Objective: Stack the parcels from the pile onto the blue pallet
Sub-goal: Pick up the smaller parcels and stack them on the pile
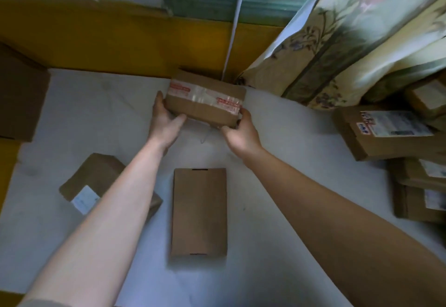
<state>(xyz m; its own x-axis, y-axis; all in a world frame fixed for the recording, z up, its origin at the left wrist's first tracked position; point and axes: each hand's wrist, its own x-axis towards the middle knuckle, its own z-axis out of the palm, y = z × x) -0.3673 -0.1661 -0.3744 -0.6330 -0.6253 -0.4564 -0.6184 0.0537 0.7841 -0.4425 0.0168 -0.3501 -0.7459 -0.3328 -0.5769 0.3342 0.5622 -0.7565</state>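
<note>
A brown cardboard parcel point(205, 100) sealed with clear and red-printed tape is held between both hands above a white surface point(101, 113), near the far edge. My left hand point(166, 119) grips its left end with the thumb under the near side. My right hand point(241, 130) grips its right near corner. A plain flat parcel point(199, 211) lies on the white surface below my arms. Another parcel with a white label point(94, 183) lies to its left, partly hidden by my left forearm. No blue pallet is visible.
Several labelled parcels point(391, 133) are stacked at the right edge. A brown box point(19, 97) stands at the far left. A floral curtain point(350, 41) hangs at the back right beside a green window frame point(212, 0). A yellow wall point(108, 41) borders the surface.
</note>
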